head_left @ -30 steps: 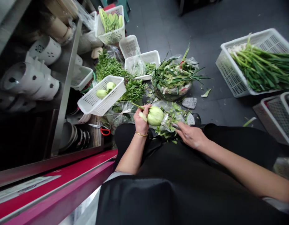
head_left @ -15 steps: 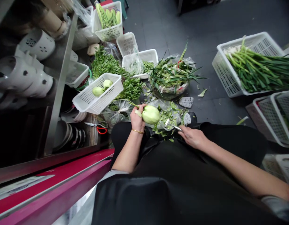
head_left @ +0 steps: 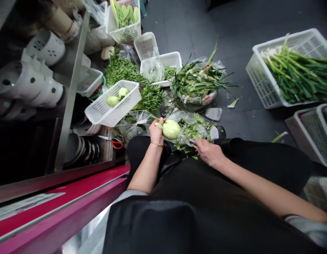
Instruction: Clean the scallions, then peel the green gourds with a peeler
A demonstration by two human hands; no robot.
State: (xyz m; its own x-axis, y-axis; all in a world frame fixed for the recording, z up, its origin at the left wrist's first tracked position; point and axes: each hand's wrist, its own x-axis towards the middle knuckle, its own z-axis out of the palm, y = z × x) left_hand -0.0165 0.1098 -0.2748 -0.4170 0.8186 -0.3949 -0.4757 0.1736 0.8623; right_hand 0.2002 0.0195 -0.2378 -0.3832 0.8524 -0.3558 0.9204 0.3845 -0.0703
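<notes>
A pale green, round vegetable [head_left: 171, 129] is gripped at its stem end by my left hand [head_left: 156, 132], fingers wrapped round it. My right hand [head_left: 208, 150] is closed on the handle of a metal peeler [head_left: 192, 141], just right of the vegetable; the peeler's head is hard to make out now. Beneath both hands, green peelings [head_left: 194, 128] lie on a clear plastic bag. Two similar pale green vegetables [head_left: 113, 101] rest in a white basket [head_left: 107, 118] to the left.
Leafy greens [head_left: 123, 70] lie behind the basket. Green trimmings fill a bag-lined container [head_left: 195, 102]. Spring onions [head_left: 298, 74] stand in a white crate [head_left: 264, 88] at right. Red-handled scissors [head_left: 117, 141] lie at left, beside a metal shelf [head_left: 73, 84] with white pots.
My right hand has moved left with the peeler, closer to the vegetable. The vegetable is turned slightly in my left hand. The whole view has shifted a little.
</notes>
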